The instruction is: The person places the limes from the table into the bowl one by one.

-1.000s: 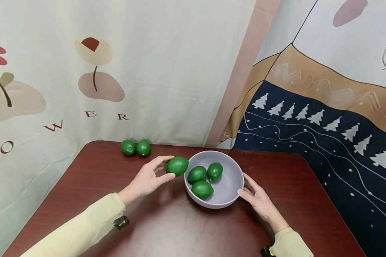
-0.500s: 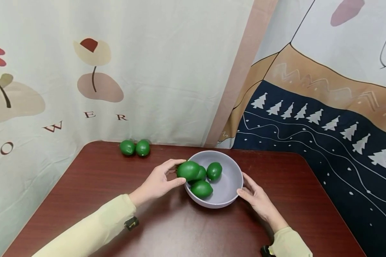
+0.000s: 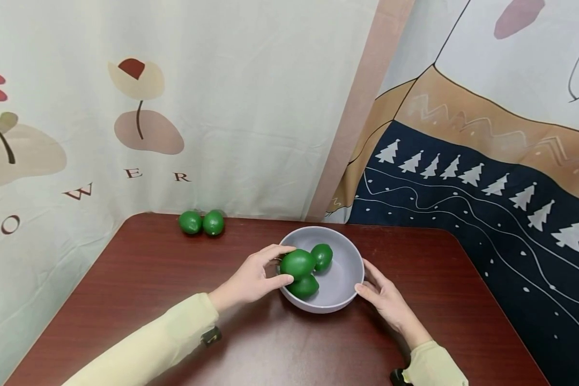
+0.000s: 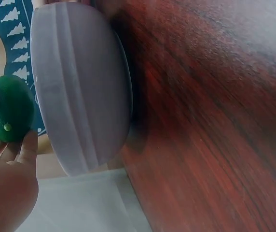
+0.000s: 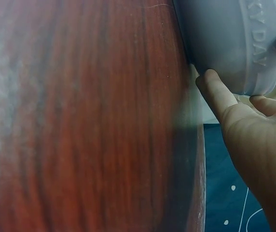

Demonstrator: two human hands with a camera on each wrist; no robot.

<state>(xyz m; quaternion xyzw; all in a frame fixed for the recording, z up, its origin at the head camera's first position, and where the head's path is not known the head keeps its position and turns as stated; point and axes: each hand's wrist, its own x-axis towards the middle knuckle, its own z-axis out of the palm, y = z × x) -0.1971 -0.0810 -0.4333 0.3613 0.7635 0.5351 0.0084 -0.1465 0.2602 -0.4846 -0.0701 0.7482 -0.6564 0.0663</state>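
Over the left part of a lavender-grey bowl (image 3: 343,279), my left hand (image 3: 251,277) pinches a green lime (image 3: 297,264) between thumb and fingers. The left wrist view has this lime (image 4: 10,108) above the bowl's rim, apart from the wall (image 4: 87,92). Inside the bowl, one lime (image 3: 322,256) lies toward the back and another lime (image 3: 305,287) toward the front, partly covered by the held one. My right hand (image 3: 386,300) holds the bowl's right side, thumb at the rim; in the right wrist view its fingers (image 5: 217,92) touch the outer wall.
Two more limes, a left one (image 3: 190,222) and a right one (image 3: 213,222), sit side by side at the back left edge of the reddish-brown table (image 3: 289,348). A pale printed curtain (image 3: 251,107) and a dark blue patterned cloth (image 3: 463,236) hang behind the table.
My left hand has carried its lime rightward from outside the bowl's left rim to over the bowl, hiding a lime there. My right hand stays at the bowl.
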